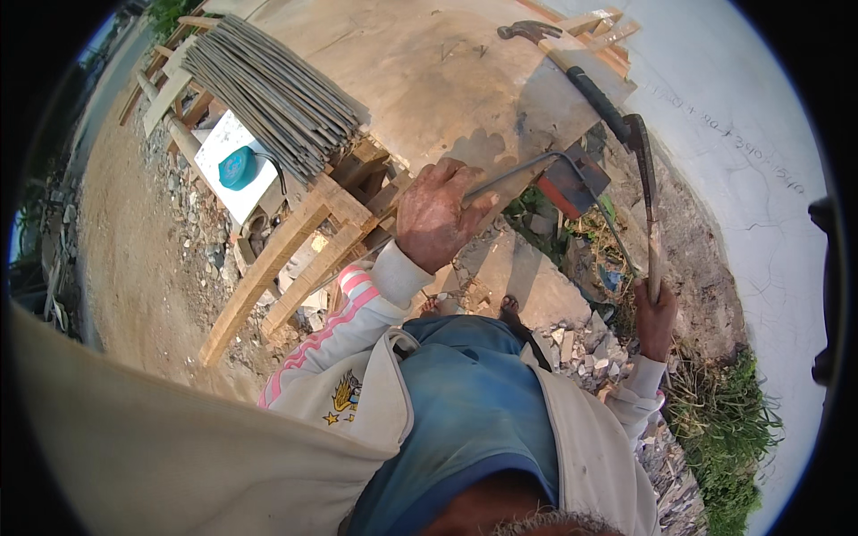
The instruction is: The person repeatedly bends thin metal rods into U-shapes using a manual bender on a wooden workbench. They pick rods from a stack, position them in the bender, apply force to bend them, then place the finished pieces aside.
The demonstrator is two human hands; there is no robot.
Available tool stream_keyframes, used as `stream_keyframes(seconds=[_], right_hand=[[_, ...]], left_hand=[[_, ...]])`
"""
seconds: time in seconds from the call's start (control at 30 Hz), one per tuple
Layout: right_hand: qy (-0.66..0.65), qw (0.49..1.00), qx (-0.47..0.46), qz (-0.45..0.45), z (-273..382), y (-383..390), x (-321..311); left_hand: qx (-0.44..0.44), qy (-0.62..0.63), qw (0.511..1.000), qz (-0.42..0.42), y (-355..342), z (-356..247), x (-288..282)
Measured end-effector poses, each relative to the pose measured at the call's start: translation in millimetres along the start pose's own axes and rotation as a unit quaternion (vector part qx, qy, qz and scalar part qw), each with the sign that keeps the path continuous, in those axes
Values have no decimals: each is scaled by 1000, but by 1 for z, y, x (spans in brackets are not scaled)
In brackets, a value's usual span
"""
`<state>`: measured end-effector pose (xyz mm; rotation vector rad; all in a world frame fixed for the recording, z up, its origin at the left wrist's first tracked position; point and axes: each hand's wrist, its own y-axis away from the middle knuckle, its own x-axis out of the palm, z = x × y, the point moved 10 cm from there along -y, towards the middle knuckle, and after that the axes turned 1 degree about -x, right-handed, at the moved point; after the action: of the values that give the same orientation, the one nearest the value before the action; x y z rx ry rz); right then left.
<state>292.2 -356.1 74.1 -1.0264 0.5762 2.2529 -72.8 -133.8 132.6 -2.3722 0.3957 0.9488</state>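
My left hand (438,214) is closed over a thin steel rod (514,170) near the front edge of the wooden tabletop, thumb pointing right. Beyond the thumb, the rod runs to a red and dark block (574,186) at the table's edge. There it bends sharply, and its other leg comes down toward my right hand. Lower right, my right hand (657,313) grips a long dark metal bar (648,183) with a hooked upper end. A claw hammer (581,80) with a black grip lies on the tabletop, its handle end close to the bar's top.
A stack of straight steel rods (273,94) lies at the table's left. Below it, a teal object with a dark strap (238,168) rests on a white board (223,192). A pale cracked wall (751,161) rises at right. Rubble (599,353) and grass (719,411) cover ground nearby.
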Motion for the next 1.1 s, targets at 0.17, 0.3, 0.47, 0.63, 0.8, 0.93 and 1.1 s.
stream_keyframes(seconds=[0.17,0.3,0.47,0.63,0.8,0.93,1.1], right_hand=[[-108,992,37,60,-3,0,9],[-35,991,-98,82,14,-9,-13],[38,978,-57,195,-26,-34,-67],[189,944,-202,182,-30,-84,-84],[236,912,-272,198,-26,-137,-70],[329,853,-373,157,-7,-172,-56],[305,838,-422,161,11,-200,-49]], left_hand=[[-18,-66,997,-24,-73,-16,103],[-29,-53,998,-1,-83,-3,129],[-1,-66,997,-38,-77,-7,125],[11,-76,996,-52,-76,-9,124],[8,-84,995,-51,-73,-5,126],[-3,-74,996,-42,-73,-2,128],[-3,-81,996,-38,-74,-3,128]])
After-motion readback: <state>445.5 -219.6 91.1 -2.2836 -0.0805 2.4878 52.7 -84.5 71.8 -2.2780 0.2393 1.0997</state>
